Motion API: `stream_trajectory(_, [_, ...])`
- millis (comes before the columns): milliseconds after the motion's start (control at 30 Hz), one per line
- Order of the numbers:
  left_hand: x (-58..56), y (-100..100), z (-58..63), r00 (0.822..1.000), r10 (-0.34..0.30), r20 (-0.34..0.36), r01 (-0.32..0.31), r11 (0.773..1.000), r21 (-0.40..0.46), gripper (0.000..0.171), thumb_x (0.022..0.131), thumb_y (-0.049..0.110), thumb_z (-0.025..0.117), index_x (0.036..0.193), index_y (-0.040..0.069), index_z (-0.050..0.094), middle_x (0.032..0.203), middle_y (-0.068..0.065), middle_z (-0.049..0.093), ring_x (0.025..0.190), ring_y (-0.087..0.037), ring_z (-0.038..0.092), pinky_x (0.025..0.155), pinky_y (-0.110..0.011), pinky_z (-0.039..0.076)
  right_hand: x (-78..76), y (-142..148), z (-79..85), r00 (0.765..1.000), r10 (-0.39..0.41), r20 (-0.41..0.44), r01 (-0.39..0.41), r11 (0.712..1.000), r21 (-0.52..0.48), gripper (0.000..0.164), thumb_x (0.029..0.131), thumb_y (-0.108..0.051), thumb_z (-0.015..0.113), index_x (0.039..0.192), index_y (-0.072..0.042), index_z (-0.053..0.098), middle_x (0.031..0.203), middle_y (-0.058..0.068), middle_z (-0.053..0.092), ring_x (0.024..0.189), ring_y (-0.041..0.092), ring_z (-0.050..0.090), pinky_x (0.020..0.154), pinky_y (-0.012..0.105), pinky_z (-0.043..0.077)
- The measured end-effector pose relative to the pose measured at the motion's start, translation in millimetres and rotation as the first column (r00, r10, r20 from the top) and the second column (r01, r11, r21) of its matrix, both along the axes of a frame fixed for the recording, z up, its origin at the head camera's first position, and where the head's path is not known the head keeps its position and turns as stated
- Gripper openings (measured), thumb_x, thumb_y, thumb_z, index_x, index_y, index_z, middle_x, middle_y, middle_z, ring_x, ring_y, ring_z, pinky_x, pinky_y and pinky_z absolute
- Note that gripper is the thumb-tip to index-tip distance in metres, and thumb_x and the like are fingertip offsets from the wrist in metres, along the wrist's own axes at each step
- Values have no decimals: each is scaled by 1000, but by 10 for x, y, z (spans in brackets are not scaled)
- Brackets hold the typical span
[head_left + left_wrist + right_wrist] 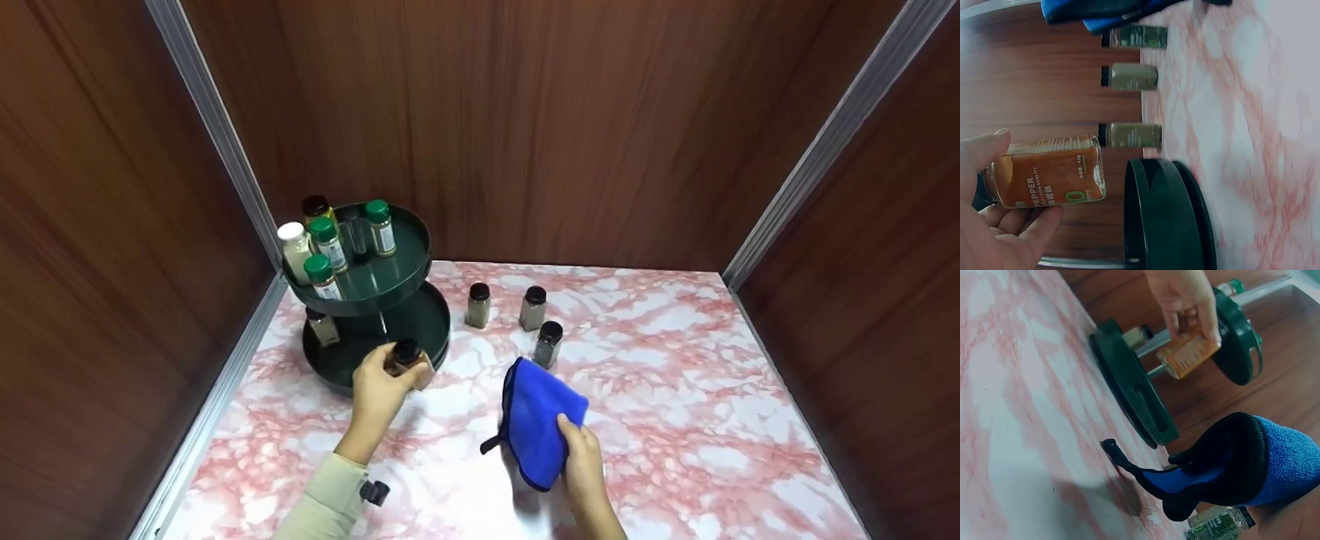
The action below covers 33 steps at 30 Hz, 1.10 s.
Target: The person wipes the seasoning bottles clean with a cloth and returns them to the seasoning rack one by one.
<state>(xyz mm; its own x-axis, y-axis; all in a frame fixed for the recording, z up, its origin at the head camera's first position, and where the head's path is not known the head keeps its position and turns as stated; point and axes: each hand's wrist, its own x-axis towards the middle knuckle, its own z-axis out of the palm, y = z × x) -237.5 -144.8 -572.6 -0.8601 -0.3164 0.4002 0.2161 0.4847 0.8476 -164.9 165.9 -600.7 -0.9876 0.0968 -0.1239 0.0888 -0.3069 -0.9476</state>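
Note:
My left hand (379, 386) grips a glass spice jar (1055, 171) near its black cap, in front of the lower tray. Orange-brown powder fills the jar, and its label reads "PEPPER". A blue cloth (544, 420) with black edging and a small black loop is pinched between thumb and fingers of my right hand (583, 457), raised over the table. Beside them stands a dark green two-tier round rack (397, 274). One black-capped jar (324, 328) sits on its lower tray; several jars with green, white and dark caps stand on the upper one.
Three black-capped jars stand on the pink-and-white marbled table (675, 360): one (478, 307) by the rack, another (533, 309) to its right, and a darker one (548, 345) just behind the cloth. Brown wood-grain panels (525, 135) with metal corner strips enclose three sides.

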Motion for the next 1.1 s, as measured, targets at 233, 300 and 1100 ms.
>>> stream_trajectory(233, [-119,-186,6,997,71,-10,-71,997,-35,47,71,26,95,108,5,75,93,-9,75,82,-22,69,74,-38,56,22,2,32,1000,8,-8,-9,999,-32,43,108,-25,48,129,11,56,100,11,75,92,21,72,85,36,59])
stream_trajectory(300, [-148,-229,20,996,85,2,-85,996,-30,47,71,26,95,107,5,75,90,-9,74,81,-23,69,74,-39,55,30,3,37,1000,1,-7,-1,999,-34,42,108,-25,48,127,11,57,99,11,75,91,21,72,84,36,59])
stream_trajectory(1100, [-614,-682,-197,972,226,60,-221,972,-76,42,72,27,92,98,1,73,89,-19,75,92,-45,68,87,-53,50,71,75,105,999,-25,-28,24,999,-42,44,108,-21,47,133,14,52,104,10,75,96,19,72,89,34,57])
